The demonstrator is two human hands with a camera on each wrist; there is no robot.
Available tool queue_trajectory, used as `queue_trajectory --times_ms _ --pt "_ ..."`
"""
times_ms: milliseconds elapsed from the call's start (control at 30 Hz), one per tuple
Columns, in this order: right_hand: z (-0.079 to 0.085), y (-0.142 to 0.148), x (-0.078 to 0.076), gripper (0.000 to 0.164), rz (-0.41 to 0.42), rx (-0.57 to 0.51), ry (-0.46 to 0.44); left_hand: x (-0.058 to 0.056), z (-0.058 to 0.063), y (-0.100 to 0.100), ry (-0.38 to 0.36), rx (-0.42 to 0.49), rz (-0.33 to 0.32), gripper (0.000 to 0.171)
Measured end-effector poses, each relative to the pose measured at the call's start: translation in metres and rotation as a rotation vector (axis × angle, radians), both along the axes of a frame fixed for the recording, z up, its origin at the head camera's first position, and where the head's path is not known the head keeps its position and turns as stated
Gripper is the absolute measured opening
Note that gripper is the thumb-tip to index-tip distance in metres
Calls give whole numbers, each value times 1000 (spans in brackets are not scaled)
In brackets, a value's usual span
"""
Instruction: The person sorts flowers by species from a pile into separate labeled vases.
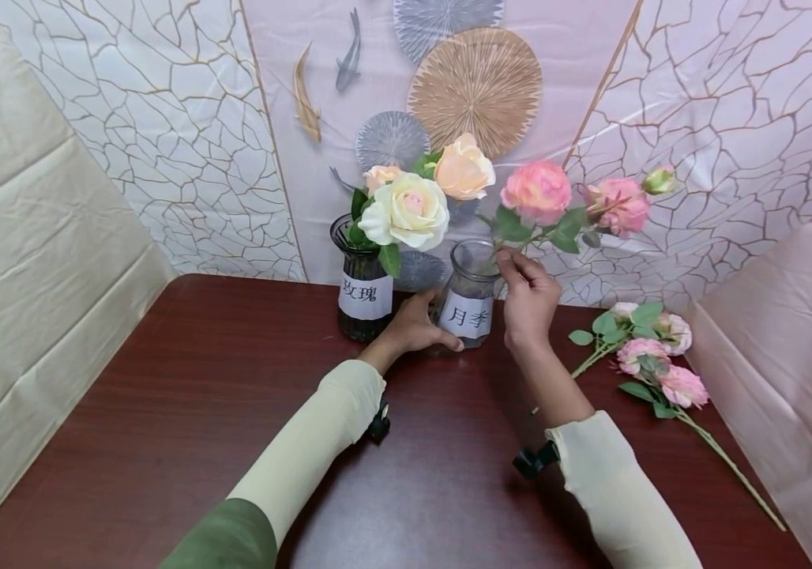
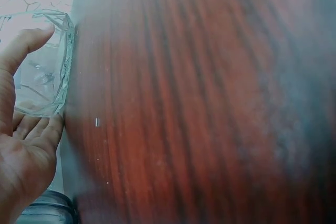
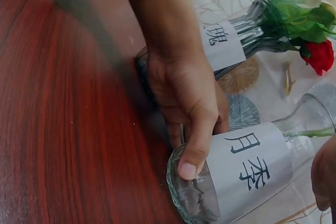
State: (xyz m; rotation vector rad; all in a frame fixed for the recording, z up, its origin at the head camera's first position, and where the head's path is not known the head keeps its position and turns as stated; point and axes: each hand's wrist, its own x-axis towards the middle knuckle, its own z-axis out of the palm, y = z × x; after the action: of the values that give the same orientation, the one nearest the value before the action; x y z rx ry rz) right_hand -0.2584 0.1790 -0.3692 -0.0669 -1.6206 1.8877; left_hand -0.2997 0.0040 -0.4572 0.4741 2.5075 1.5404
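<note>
My left hand (image 1: 416, 322) holds the clear glass vase (image 1: 475, 284) low down, thumb in front and fingers round the far side. The vase stands on the table with a white label reading 月季. Beside its mouth my right hand (image 1: 530, 296) pinches the stem of a pink flower (image 1: 537, 194) spray, which has two blooms and a bud leaning right. In the right wrist view the green stem (image 3: 317, 132) reaches into the vase's neck. Only part of the right hand shows there, at the right edge.
Left of the clear vase stands a dark glass vase (image 1: 365, 304) labelled 玫瑰, holding cream and peach roses (image 1: 406, 212) and a red rose (image 3: 318, 56). More pink flower sprays (image 1: 662, 379) lie on the table's right side. A patterned backdrop (image 1: 186, 118) rises behind the table.
</note>
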Motion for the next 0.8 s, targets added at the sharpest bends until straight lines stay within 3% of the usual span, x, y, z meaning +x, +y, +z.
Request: queue_trajectory --times_ms 233,467,700,800 --pt "-7 -2 4 29 1 236 14 -1 0 0 6 22 -1 115" --pt "-13 -2 6 30 0 309 42 -1 -1 0 17 23 0 115" --pt "-16 -3 10 19 -99 445 8 1 0 0 7 19 2 118" --pt "-18 -3 13 21 -93 448 31 0 -1 0 6 16 4 120"
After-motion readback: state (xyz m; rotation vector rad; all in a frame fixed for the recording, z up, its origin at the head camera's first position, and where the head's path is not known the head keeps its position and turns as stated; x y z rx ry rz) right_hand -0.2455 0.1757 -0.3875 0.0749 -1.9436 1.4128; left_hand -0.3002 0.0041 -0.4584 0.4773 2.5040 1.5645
